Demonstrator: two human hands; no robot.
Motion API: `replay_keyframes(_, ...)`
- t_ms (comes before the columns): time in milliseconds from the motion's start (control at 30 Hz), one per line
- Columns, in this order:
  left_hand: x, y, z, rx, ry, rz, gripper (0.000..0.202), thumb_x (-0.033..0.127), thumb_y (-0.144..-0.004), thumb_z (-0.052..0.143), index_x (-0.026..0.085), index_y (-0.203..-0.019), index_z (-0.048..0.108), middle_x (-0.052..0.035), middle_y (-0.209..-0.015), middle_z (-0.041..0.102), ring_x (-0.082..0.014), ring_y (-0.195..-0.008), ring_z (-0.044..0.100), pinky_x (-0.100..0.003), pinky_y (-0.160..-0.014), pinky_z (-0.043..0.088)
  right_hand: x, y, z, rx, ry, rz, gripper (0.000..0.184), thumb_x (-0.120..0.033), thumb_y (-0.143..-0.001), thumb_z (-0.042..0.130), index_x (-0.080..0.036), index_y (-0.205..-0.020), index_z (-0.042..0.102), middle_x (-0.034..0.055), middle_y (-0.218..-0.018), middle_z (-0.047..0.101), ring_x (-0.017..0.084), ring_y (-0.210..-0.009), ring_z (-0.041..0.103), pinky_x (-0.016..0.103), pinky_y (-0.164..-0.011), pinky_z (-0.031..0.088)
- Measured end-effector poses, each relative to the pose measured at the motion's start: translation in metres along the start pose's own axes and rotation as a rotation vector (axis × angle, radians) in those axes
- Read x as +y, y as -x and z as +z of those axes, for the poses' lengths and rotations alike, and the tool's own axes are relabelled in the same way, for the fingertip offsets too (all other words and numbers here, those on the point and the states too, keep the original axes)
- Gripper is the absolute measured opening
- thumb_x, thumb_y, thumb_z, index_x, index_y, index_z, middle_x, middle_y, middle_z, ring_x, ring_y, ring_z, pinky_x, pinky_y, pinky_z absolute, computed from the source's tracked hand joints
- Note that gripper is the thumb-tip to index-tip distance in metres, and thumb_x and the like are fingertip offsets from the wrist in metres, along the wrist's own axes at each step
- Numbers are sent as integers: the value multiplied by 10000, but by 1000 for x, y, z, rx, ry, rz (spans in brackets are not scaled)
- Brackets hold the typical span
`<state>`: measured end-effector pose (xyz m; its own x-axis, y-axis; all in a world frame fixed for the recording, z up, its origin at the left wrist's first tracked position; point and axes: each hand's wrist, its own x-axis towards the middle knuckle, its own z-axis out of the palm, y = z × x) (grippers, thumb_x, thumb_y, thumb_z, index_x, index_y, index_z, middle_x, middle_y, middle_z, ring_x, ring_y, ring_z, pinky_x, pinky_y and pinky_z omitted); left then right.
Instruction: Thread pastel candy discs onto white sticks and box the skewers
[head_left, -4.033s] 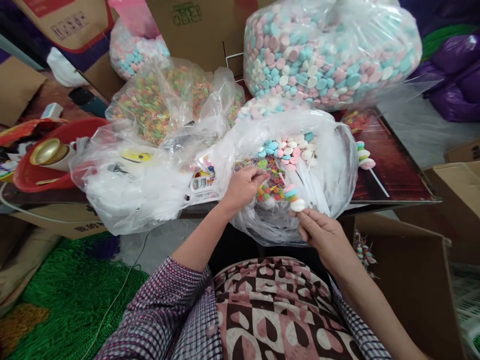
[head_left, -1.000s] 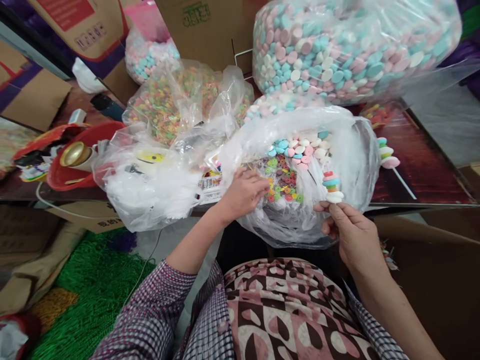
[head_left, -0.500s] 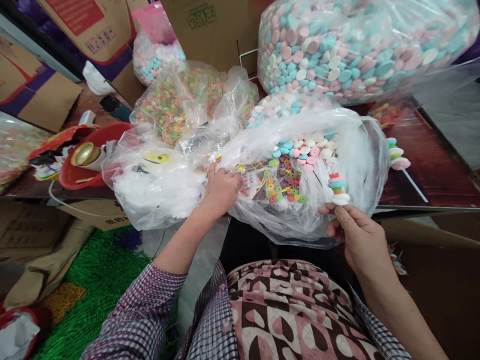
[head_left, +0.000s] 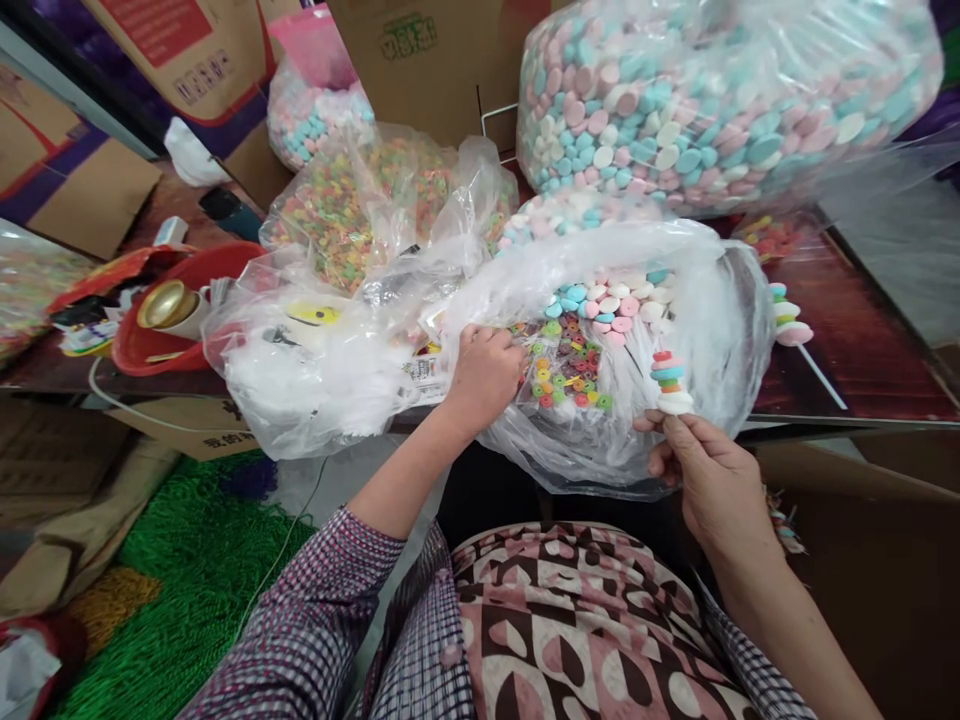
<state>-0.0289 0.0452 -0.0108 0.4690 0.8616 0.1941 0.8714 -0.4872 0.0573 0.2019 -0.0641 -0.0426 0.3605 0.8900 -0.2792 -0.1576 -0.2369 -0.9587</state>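
My right hand pinches a candy skewer, a thin stick threaded with a white disc and several coloured rings, held upright in front of an open clear bag. My left hand reaches into that bag at the edge of a heap of small coloured candy rings, fingers curled; what they hold is hidden. Pastel candy discs and white sticks lie deeper in the bag.
A finished skewer lies on the dark red table. Big bags of pastel discs and of coloured rings stand behind. A red basin sits left, cardboard boxes around, green matting on the floor.
My left hand went left toward the neighbouring bag half a second ago and is back at the ring heap. The right hand has lifted the skewer up and to the right since four seconds ago.
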Motion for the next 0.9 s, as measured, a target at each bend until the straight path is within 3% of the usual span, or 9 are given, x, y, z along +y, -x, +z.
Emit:
replay_keyframes(167,1,-23,20,-37,-1,0,209,234,-925,532,204,-880,734,-112,-964,709,-293,-975,592,-479,-906,347,2,1,-2,-12,2,10,298,-471,-791,742,-192,-898,741,74,-909,743,98,-492,481,256,-436,300)
replay_keyframes(267,-3,-30,28,-56,-15,-19,175,249,-914,562,192,-917,727,-111,-999,720,-297,-989,603,-468,-895,357,1,6,-6,-21,66,-56,277,-467,-842,698,-210,-938,741,64,-915,734,114,-521,486,280,-466,332)
replay_keyframes(367,-4,-31,26,-40,48,-40,190,242,-922,555,188,-908,737,-107,-978,740,-294,-988,625,-475,-917,371,-3,12,-8,-46,179,-99,295,-490,-863,665,-212,-929,735,28,-752,689,118,-493,441,289,-474,330)
replay_keyframes(500,5,-24,10,82,451,-137,164,220,-899,604,192,-932,762,-78,-980,769,-249,-984,668,-425,-941,433,-6,19,-2,-215,262,-85,371,-533,-867,623,-181,-904,734,-13,-529,554,119,-444,384,278,-454,312)
replay_keyframes(667,26,-15,1,154,1142,-343,183,340,-827,702,208,-914,793,-30,-935,787,-209,-932,705,-333,-861,528,-5,19,8,-343,376,-172,392,-503,-910,545,-167,-951,741,-30,-479,516,134,-485,472,263,-531,381)
replay_keyframes(767,33,-15,1,123,1295,-408,169,346,-797,724,225,-887,802,-20,-900,786,-208,-908,712,-333,-842,546,-6,18,9,-356,408,-176,413,-509,-922,515,-163,-942,740,-36,-468,498,130,-470,457,261,-517,363)
replay_keyframes(900,40,-14,2,143,1291,-385,135,318,-778,738,233,-855,810,-24,-891,787,-209,-911,708,-336,-860,536,-7,19,8,-345,424,-166,441,-530,-912,507,-156,-947,740,-38,-455,481,133,-457,442,263,-501,349)
